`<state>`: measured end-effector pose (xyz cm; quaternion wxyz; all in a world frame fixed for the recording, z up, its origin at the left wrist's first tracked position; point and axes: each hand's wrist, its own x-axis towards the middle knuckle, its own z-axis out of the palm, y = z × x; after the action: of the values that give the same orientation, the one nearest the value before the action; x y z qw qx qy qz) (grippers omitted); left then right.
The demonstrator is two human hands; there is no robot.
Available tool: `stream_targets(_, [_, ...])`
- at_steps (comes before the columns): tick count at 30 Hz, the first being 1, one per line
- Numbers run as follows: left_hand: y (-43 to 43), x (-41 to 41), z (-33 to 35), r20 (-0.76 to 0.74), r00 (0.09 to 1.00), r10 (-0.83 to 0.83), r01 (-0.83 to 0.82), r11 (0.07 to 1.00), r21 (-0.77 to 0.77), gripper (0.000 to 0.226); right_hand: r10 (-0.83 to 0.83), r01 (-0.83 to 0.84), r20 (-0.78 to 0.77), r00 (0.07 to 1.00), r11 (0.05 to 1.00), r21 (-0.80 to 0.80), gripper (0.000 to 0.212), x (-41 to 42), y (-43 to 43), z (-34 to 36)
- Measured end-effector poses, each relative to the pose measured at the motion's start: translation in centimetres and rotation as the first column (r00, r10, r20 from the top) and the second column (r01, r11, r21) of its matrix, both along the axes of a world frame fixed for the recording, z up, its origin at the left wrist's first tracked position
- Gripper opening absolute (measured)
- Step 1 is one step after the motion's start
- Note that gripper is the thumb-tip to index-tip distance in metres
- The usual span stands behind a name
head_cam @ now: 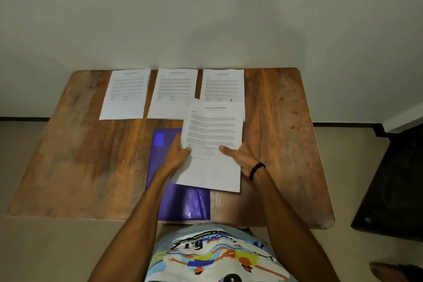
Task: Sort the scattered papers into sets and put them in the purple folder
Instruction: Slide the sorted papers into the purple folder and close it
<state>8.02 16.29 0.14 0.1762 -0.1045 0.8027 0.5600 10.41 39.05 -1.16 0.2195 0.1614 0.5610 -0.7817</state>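
The raised paper [212,144] is headed "Sample Financial Statement". The left hand [177,155] and right hand [242,158] pinch its sides, thumbs on top, above the purple folder [183,201] lying on the wooden table [80,155].

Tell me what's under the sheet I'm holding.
The purple folder lies under the held sheet, on the wooden table; the sheet also overlaps the far-right paper stack. The folder's upper right part is hidden.
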Motion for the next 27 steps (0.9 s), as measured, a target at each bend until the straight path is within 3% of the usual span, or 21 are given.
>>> stream_targets(2, [-0.7,0.0,-1.0,0.051,0.999,0.010,-0.010,1.000,0.003,0.043,-0.037,0.036,0.006,0.999,0.999,0.028,0.040,0.2,0.0,-0.1])
stream_targets(6, [-2.6,0.3,-3.2,0.179,0.963,0.201,-0.195,0.979,-0.052,0.040,-0.170,0.169,0.027,0.985,0.985,0.046,0.043,0.4,1.2,-0.2])
stream_targets(8, [-3.9,0.9,-5.2,0.215,0.940,0.266,-0.235,0.959,-0.160,0.034,-0.229,0.227,0.037,0.973,0.972,0.062,0.045,1.0,1.8,0.1])
stream_targets(11, [-3.9,3.1,-7.2,0.252,0.956,0.152,-0.067,0.946,-0.317,0.030,-0.322,0.317,0.057,0.945,0.945,0.082,0.043,2.3,2.5,0.2])
stream_targets(14, [-1.3,6.0,-8.2,0.345,0.938,-0.013,0.144,0.924,-0.354,0.066,-0.406,0.389,0.082,0.910,0.906,0.167,0.043,3.9,3.2,-0.4])
stream_targets(17, [1.0,8.3,-9.7,0.342,0.937,-0.076,0.193,0.926,-0.325,0.102,-0.429,0.401,0.100,0.898,0.890,0.214,0.041,5.7,3.4,-0.9])
stream_targets(20, [1.7,8.9,-12.7,0.280,0.957,-0.071,0.149,0.952,-0.268,0.107,-0.432,0.397,0.098,0.896,0.881,0.257,0.039,7.4,3.2,-0.7])
stream_targets(22, [1.7,9.2,-13.4,0.227,0.974,0.014,0.038,0.974,-0.221,0.094,-0.412,0.375,0.108,0.905,0.890,0.259,0.038,8.2,3.3,-0.6])
stream_targets(25, [1.4,9.1,-9.7,0.108,0.994,0.020,0.016,0.944,-0.329,0.036,-0.371,0.334,0.112,0.922,0.907,0.258,0.039,8.4,3.5,0.1])
stream_targets(27, [1.1,9.0,-8.5,0.078,0.996,-0.040,0.069,0.911,-0.406,0.040,-0.326,0.289,0.134,0.936,0.928,0.235,0.040,8.2,3.5,0.6])
